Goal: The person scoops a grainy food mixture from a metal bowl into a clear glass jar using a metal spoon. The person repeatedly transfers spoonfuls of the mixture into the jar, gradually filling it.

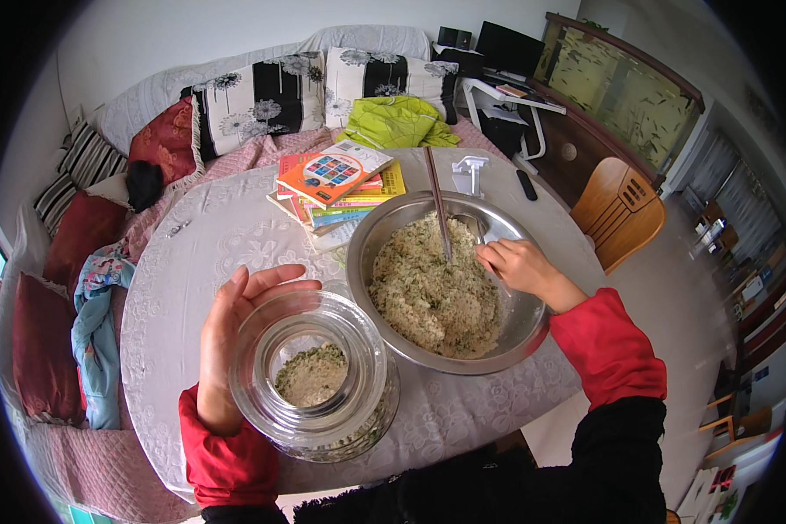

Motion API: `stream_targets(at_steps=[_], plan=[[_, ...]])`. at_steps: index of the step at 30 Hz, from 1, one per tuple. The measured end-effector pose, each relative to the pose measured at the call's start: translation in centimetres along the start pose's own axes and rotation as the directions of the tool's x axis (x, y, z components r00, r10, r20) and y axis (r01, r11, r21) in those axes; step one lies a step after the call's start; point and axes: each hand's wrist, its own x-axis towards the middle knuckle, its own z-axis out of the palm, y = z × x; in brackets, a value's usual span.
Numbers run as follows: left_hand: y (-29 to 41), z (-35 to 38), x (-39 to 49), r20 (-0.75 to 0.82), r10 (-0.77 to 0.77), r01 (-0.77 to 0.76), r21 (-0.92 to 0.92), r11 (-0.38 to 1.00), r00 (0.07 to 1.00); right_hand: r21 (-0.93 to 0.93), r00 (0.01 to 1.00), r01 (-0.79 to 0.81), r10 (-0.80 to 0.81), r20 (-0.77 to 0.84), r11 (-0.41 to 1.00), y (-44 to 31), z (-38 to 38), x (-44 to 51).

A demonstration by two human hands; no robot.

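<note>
A wide steel basin [393,229] holds a pale crumbly mixture with green bits [435,288]. Chopsticks [436,203] stand tilted in the mixture. At the basin's right side my right hand [512,263] grips the handle of a metal spoon [477,229], whose bowl end rests near the far inner wall. In front of me, left of the basin, is a glass jar [373,406] with a wide rim, partly filled with similar mixture. My left hand [236,327] is at the jar's left side, fingers spread; part of it lies behind the glass.
Stacked books [340,177] lie beyond the basin on the cloth-covered table [190,295]. A white plastic stand [471,173] and a black remote-like object [526,185] are near the far edge. A wooden chair [619,209] is at the right, a cushioned sofa [92,458] at the left.
</note>
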Motion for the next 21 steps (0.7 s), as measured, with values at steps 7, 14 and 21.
stream_targets(at_steps=[7,14,21], plan=[[0.0,-0.2,0.1,0.014,0.007,-0.007,0.012,1.000,1.000,0.262,0.990,-0.121,0.134,-0.032,0.957,-0.9,-1.8,-1.6],[0.0,-0.3,0.2,0.017,0.008,-0.009,0.017,1.000,1.000,0.138,0.879,-0.470,0.476,-0.012,0.872,-1.5,-2.2,-3.3],[-0.1,-0.3,0.2,0.010,0.017,-0.017,0.022,1.000,1.000,0.539,0.550,-0.719,0.833,0.056,0.439,-2.2,-3.4,-4.1]])
